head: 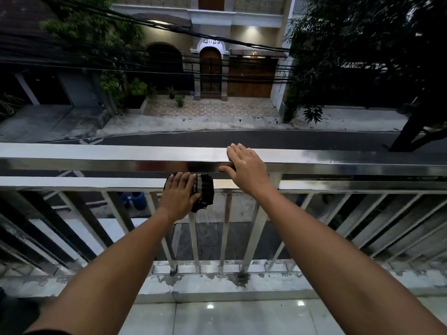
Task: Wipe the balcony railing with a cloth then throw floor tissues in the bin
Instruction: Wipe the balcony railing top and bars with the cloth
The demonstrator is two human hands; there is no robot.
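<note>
the left hand point(178, 196) presses a dark striped cloth point(203, 191) flat against the railing's lower bar point(84, 183), fingers spread over it. the right hand point(244, 166) rests open-palmed on the top rail point(96, 154). black cables point(145, 66) cross the view of the street beyond. blue containers point(135, 199) show half hidden behind the balusters. writing over the far arched door point(210, 71) is illegible.
</note>
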